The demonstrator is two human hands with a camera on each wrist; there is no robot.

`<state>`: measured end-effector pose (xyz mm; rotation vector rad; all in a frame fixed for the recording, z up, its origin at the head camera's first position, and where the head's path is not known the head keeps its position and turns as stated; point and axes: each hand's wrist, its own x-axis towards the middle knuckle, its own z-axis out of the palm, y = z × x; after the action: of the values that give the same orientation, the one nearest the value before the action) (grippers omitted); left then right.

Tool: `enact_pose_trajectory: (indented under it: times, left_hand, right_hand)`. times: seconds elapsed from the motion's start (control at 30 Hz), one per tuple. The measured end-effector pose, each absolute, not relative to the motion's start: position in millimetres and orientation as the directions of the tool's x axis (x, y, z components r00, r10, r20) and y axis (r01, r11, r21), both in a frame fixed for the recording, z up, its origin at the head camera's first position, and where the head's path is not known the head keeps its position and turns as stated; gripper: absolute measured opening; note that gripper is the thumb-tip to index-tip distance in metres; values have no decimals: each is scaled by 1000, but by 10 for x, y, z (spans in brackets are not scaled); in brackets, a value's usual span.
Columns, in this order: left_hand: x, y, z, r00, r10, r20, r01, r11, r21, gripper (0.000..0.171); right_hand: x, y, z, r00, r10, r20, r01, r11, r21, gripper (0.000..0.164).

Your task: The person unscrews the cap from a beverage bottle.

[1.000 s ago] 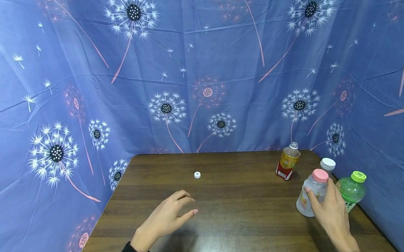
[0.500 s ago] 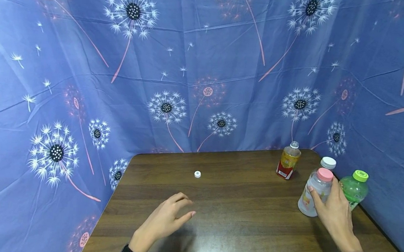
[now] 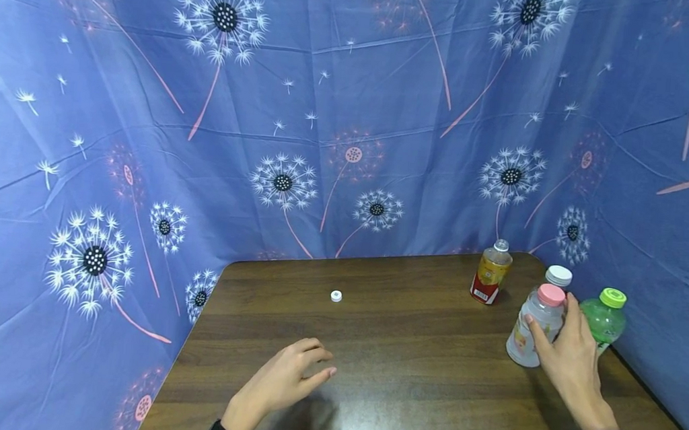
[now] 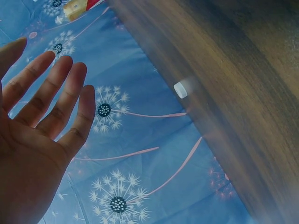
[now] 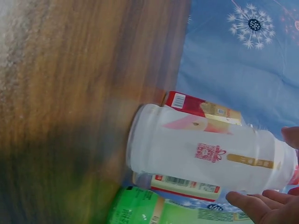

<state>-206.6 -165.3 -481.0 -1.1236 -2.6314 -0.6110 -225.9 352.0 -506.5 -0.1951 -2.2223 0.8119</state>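
Observation:
My left hand (image 3: 288,379) hovers over the table, fingers loosely bent and apart, holding nothing. In the left wrist view its palm and spread fingers face the camera. A small white bottle cap (image 3: 336,296) lies farther back on the table. My right hand (image 3: 572,361) is beside a clear bottle with a pink cap (image 3: 536,328), thumb on the near side, fingers along its right side. In the right wrist view the fingertips (image 5: 236,198) lie at the edge of this bottle, loosely bent. It stands upright, partly hiding a white-capped bottle (image 3: 559,276).
A green bottle with a lime cap (image 3: 604,316) stands behind my right hand. An uncapped bottle with a yellow and red label (image 3: 490,274) stands at the back right of the wooden table (image 3: 405,368). A blue dandelion-print cloth (image 3: 330,92) hangs around the back and sides.
The pink-capped bottle has shifted slightly to the right and back, then settled more upright, with my right hand following. A gap shows now between its cap and my index finger.

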Motion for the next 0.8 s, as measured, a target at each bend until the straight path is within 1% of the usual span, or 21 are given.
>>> enact_pose_trajectory:
  times: [0.1,0.23,0.4,0.47,0.73,0.8]
  left_hand:
    - [-2064,-1652,-4816,-697,640,324,717,630,299,33]
    - [-2056,-1652,-4817,-707,636,309,707,633,315,33]
    - [-2052,-1658,-4822,-708,634,310,706,632,320,32]
    - [-2054,-1664,-4823,-707,635,312,707,628,324,32]
    - [-2052,-1698,-4818,-699,636,328,715,614,334,33]
    - [-2053,-1706,-4824,-694,634,340,720,614,324,33]
  right_hand:
    - [-2250,3499,-5015,-704,369,607,-109,788,-606,92]
    - [-2231,3474,-4936,-681,360,638,-135,794,-592,91]
    - [-2226,3453,-4813,-619,333,712,-210,803,-558,91]
    - [-2231,3439,-4753,-603,319,731,-230,808,-543,90]
    - [-2299,3284,-4495,-581,283,763,-303,795,-525,88]
    - [-2324,3222,-4433,-594,283,753,-303,788,-535,88]
